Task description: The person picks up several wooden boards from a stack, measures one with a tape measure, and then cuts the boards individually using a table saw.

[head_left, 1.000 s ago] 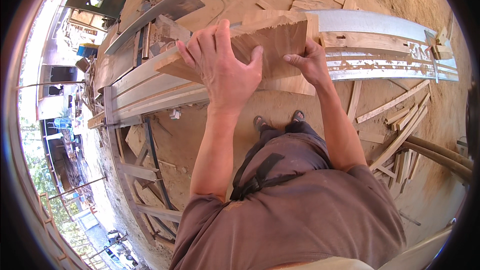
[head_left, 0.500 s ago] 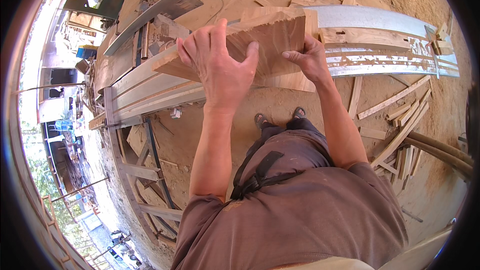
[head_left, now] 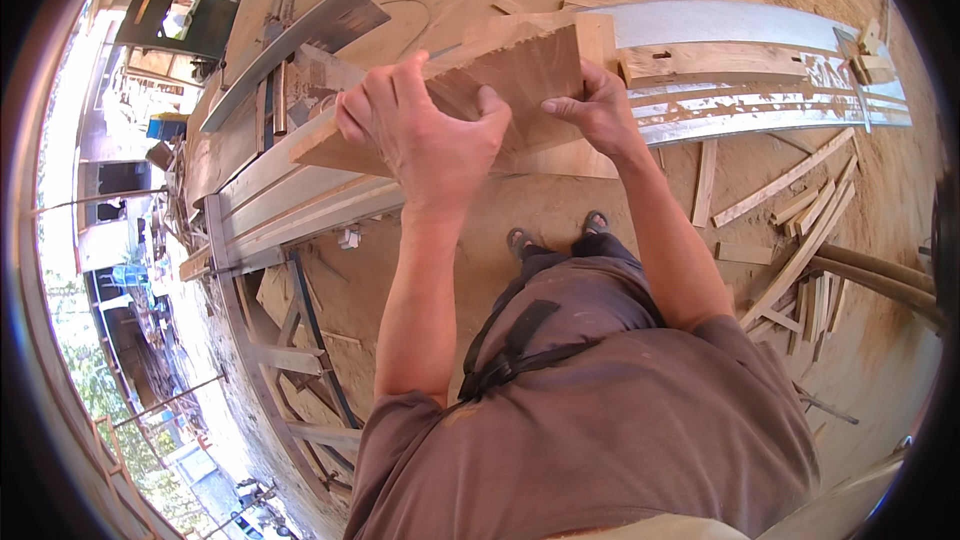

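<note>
A wide wooden board [head_left: 535, 75] with a rough, wavy far edge is held up at a tilt in front of me. My left hand [head_left: 425, 140] grips its left part, the thumb against the near face and the fingers reaching over the far edge. At the board's right end my right hand [head_left: 600, 118] is closed on it, with the thumb on the near face. Behind and below it shows a paler flat piece of wood [head_left: 565, 160], lying across the long metal bench [head_left: 720, 25]. How the fingers sit behind the board is hidden.
A slotted wooden bar [head_left: 720, 67] lies on the bench to the right. Loose wood strips [head_left: 800, 185] are scattered on the sandy ground there. A long metal channel [head_left: 295, 50] stands at the far left, and a metal frame [head_left: 285, 340] is nearer on the left.
The whole view has shifted slightly, so the bench and board sit a little farther left and up. Both hands keep their hold on the board, whose tilt differs only slightly.
</note>
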The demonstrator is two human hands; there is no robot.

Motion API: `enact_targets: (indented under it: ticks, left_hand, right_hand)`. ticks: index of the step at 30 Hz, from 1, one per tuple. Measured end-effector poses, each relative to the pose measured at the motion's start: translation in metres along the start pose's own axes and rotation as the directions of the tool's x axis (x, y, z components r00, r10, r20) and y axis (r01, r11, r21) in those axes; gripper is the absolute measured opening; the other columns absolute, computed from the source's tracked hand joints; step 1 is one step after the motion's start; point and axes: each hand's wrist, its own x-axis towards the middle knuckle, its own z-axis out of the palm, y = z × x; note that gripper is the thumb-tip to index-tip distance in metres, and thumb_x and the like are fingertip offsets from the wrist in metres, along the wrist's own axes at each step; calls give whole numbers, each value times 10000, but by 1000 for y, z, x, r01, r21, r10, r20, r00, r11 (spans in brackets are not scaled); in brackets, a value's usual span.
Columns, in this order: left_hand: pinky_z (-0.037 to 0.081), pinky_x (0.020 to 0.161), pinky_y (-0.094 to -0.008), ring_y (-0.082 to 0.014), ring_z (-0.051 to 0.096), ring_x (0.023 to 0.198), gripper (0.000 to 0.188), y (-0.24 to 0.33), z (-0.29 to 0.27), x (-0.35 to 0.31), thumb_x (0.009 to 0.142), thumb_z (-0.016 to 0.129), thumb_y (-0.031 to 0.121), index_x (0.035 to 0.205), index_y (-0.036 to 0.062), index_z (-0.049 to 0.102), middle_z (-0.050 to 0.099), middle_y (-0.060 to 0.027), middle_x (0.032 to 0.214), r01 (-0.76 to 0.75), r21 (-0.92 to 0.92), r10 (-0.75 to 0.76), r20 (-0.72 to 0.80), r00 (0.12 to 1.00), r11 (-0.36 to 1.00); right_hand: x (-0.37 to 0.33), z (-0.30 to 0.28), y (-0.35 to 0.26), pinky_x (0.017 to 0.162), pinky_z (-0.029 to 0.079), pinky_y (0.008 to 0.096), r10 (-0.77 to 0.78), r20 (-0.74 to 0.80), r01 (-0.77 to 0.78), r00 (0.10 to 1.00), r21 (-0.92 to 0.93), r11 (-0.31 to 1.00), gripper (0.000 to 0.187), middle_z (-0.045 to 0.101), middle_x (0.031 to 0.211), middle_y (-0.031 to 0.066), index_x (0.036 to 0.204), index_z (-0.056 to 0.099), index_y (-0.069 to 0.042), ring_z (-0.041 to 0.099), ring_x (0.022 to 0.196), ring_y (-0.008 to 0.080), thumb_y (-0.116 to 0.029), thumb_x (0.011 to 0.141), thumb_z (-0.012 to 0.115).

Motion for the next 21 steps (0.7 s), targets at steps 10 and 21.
enact_targets:
  ticks: [10, 21]
  left_hand:
    - [265, 1080, -547, -337, 454, 1062, 538, 3, 9, 8, 626, 788, 273, 1085, 45, 622, 527, -105, 1039, 34, 77, -35, 21, 999, 996]
    - [403, 963, -459, -305, 588, 970, 490, -58, 19, 44, 771, 822, 314, 1161, 39, 706, 653, -90, 949, -129, 31, 121, 203, 972, 991]
  right_hand:
    - [-13, -26, 69, 753, 490, 262, 88, -112, -109, 990, -201, 973, 335, 686, 945, 5, 1134, 683, -5, 572, 815, 68, 35, 808, 748]
    - [-25, -37, 106, 750, 504, 262, 133, -245, -173, 960, -149, 974, 221, 724, 922, 44, 1052, 714, 19, 633, 823, 100, -19, 836, 737]
